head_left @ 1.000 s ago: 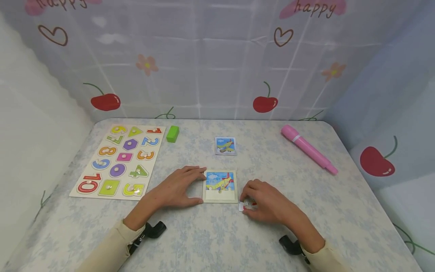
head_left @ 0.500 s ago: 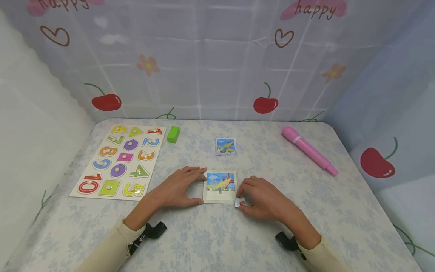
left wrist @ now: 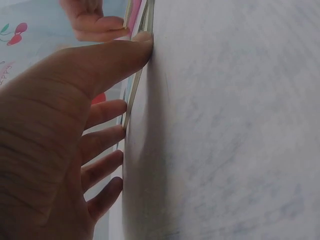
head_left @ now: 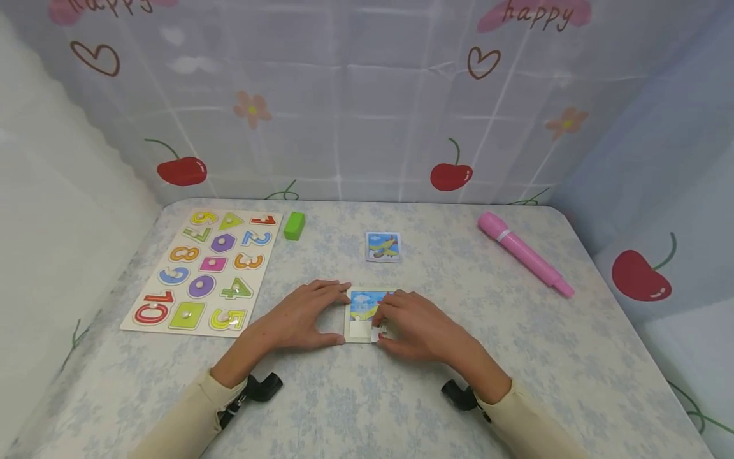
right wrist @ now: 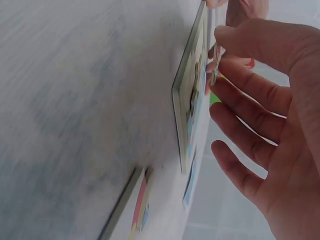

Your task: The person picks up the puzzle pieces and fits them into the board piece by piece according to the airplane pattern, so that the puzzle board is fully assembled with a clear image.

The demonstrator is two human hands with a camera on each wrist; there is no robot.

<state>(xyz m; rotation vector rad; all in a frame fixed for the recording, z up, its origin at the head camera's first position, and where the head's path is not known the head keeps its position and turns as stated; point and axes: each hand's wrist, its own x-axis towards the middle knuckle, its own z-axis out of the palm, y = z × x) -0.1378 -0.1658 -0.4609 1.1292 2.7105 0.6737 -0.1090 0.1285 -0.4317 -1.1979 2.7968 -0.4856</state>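
Note:
A small jigsaw puzzle board (head_left: pixel 359 330) with a yellow airplane picture lies in the middle of the table; part of its lower row shows bare. My left hand (head_left: pixel 304 319) rests along its left side, thumb at the near corner and fingertips at the far one, fingers fairly straight. Over the board's right half, my right hand (head_left: pixel 418 328) pinches a small puzzle piece (head_left: pixel 375 334) between thumb and fingers. The right wrist view shows this puzzle piece (right wrist: pixel 216 64) tilted on edge, apart from the board's surface. That hand hides the picture's right part in the head view.
Behind the board lies a matching airplane picture card (head_left: pixel 383 247). A number and shape board (head_left: pixel 215 303) and a green block (head_left: pixel 294 226) are at left, a pink marker-shaped stick (head_left: pixel 524 255) at right. A flat pink-edged thing (right wrist: pixel 140 202), kind unclear, shows in the right wrist view.
My right hand has picked the puzzle piece up from beside the board and carried it left, over the board. The left hand has stayed at the board's left edge.

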